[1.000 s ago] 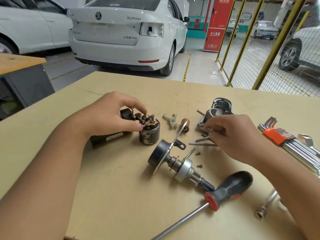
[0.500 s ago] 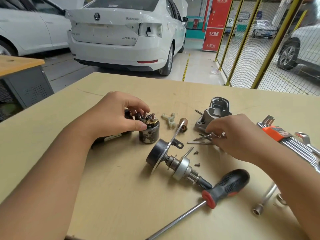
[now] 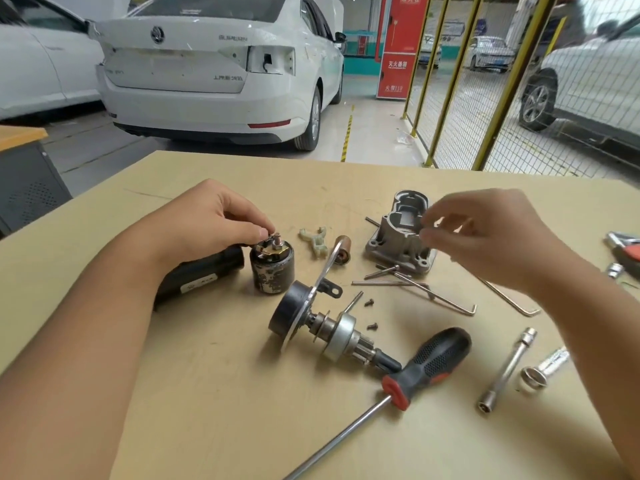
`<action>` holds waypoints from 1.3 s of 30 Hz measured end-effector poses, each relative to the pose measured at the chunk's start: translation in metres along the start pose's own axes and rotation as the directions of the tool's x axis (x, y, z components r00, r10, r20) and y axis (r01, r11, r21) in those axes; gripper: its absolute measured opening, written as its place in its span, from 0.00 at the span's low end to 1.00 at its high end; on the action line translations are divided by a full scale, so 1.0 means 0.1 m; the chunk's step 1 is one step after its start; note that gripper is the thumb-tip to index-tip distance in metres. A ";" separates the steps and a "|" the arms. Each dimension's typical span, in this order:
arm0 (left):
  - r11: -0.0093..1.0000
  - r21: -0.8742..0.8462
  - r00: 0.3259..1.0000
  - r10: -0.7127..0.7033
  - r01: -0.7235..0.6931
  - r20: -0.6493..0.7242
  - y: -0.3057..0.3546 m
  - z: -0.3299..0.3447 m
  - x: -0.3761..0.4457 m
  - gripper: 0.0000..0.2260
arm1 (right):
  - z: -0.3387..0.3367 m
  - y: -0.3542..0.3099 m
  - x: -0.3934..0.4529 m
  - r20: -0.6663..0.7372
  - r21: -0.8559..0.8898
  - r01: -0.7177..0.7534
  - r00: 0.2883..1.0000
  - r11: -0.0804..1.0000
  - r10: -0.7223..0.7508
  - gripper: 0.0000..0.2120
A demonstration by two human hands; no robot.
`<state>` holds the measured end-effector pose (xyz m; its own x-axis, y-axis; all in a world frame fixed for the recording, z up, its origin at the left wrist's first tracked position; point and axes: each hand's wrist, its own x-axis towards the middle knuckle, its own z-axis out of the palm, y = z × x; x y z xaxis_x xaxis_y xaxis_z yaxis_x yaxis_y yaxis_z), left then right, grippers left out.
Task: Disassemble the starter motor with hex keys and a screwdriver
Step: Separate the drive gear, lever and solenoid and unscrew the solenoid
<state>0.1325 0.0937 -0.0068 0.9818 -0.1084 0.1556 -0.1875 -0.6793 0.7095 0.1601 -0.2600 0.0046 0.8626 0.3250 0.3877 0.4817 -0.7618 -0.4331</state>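
Left hand (image 3: 207,223) pinches the solenoid (image 3: 272,268) terminals; right hand (image 3: 485,237) (blurred) hovers above the housing (image 3: 398,233), fingertips seemingly pinched.

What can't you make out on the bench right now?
- Head view: right hand is motion-blurred; whether its fingers hold anything is unclear.
- Solenoid terminals are partly covered by left hand.
- Black motor body: far end hidden under the left wrist.
- Hex key set cut off at right edge.
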 end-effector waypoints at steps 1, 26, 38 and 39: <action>1.000 -0.011 1.000 0.005 -0.005 -0.021 0.00 0.00 0.01 0.11 | -0.09 0.04 -0.04 -0.021 0.067 -0.035 0.999 0.997 0.037 0.04; 0.963 0.226 0.965 0.089 -0.146 0.245 0.15 -0.14 0.30 0.20 | -0.29 0.72 -1.45 -0.038 -0.162 -0.109 0.994 0.981 0.104 0.24; 0.921 0.367 0.992 0.109 -0.127 0.069 0.08 -0.14 0.13 0.17 | -0.42 0.76 -1.28 -0.115 -0.367 -0.652 0.740 0.663 0.663 0.20; 0.925 0.368 0.991 0.050 -0.092 0.120 0.05 -0.18 0.10 0.25 | -0.44 0.80 -1.30 -0.108 -0.383 -0.655 0.732 0.651 0.672 0.19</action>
<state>0.1413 0.1024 0.0109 0.9675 -0.2291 0.1074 -0.2530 -0.8855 0.3897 0.0797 -0.3886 -0.0445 0.9388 -0.3349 0.0807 -0.3103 -0.9238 -0.2243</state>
